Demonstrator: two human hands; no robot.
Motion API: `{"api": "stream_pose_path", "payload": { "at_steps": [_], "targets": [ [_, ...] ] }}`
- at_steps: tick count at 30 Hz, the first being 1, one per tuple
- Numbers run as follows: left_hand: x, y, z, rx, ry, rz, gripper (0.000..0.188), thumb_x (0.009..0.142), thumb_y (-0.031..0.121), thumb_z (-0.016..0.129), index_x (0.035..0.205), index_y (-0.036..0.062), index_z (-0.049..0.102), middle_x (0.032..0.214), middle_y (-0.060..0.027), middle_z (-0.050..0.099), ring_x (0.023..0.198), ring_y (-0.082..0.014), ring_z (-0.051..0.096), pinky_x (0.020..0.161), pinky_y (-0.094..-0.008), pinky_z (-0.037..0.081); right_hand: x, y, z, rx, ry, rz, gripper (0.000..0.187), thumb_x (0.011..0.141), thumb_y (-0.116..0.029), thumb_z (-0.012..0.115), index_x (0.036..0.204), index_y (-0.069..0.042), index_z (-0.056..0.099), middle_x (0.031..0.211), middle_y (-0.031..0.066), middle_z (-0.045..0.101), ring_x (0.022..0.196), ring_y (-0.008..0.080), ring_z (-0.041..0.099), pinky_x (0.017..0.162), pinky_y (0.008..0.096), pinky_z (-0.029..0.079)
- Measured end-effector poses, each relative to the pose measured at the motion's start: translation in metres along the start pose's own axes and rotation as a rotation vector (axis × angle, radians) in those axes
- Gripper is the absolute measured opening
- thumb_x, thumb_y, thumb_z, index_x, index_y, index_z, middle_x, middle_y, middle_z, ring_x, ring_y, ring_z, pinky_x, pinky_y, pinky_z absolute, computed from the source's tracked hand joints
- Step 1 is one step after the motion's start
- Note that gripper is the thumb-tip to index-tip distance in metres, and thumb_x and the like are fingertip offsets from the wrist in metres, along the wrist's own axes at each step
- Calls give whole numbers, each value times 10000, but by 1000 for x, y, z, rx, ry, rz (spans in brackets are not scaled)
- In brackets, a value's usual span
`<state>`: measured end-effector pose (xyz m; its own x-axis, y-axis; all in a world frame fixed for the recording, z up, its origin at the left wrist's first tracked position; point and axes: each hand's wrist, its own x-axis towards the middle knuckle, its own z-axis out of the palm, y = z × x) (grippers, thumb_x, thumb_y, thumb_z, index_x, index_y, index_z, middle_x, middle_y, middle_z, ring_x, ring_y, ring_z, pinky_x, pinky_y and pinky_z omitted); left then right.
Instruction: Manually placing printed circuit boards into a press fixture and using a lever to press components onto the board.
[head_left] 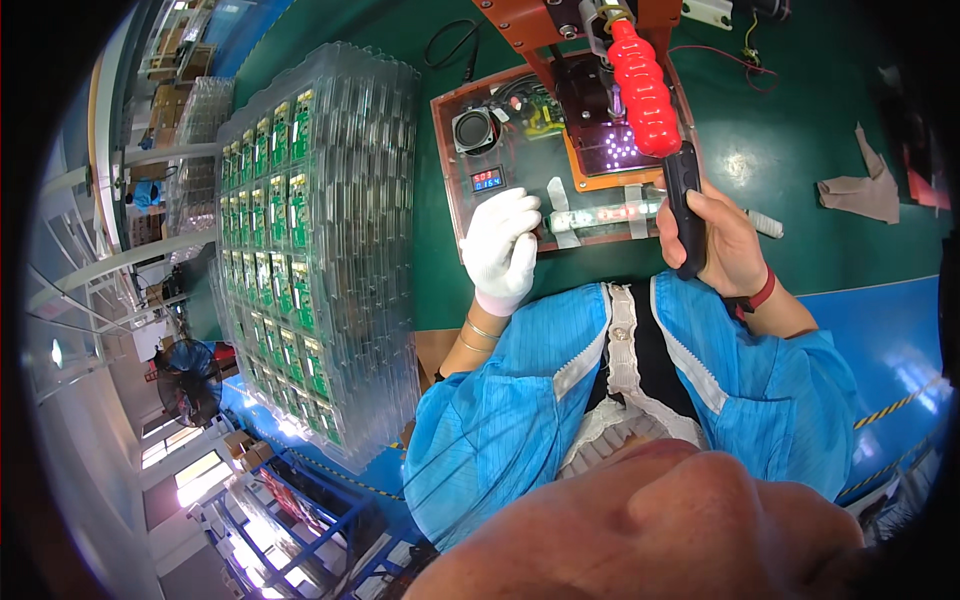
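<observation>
My left hand [502, 245], in a white glove, hovers over or rests on the near left part of the test box [452, 190]. Its fingers bend slightly, with the thumb apart, and nothing shows in them. Just beyond it is a small digital meter [487, 180] with red and blue digits; a taped clear tube [590, 216] with lit red and white spots lies to its right. My bare right hand [728, 240] wraps round a black elongated handheld device [686, 205]. That device's far end meets or overlaps a red ribbed lever handle [645, 90]; contact is unclear.
Tall stacked clear trays [365, 250] with green circuit boards [300, 200] stand at left. A round black speaker [474, 130] sits in the box, below an orange-brown fixture frame [520, 25]. A beige cloth piece [865, 185] and thin red wire lie on the green table [790, 100].
</observation>
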<state>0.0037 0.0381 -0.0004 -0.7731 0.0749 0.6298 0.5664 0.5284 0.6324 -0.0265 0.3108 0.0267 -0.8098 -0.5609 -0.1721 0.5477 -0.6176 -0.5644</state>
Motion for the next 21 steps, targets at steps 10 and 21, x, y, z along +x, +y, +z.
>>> {"api": "stream_pose_path", "payload": {
  "at_steps": [10, 21],
  "targets": [
    [-2, -1, -1, 4, -14, -33, 178, 778, 72, 647, 922, -12, 708, 1039, -143, 734, 1044, -346, 658, 940, -420, 519, -1, 3, -2, -25, 13, -11, 387, 1057, -177, 365, 1395, 12, 371, 871, 139, 589, 623, 168, 542, 575, 274, 456],
    [1, 3, 0, 4, -30, -38, 195, 803, 66, 599, 946, -2, 713, 1043, -137, 734, 1074, -316, 658, 991, -397, 464, 1, 2, 3, -18, 58, -5, 383, 1067, -196, 359, 1391, 7, 386, 892, 147, 590, 624, 176, 543, 575, 279, 456]
  ]
}}
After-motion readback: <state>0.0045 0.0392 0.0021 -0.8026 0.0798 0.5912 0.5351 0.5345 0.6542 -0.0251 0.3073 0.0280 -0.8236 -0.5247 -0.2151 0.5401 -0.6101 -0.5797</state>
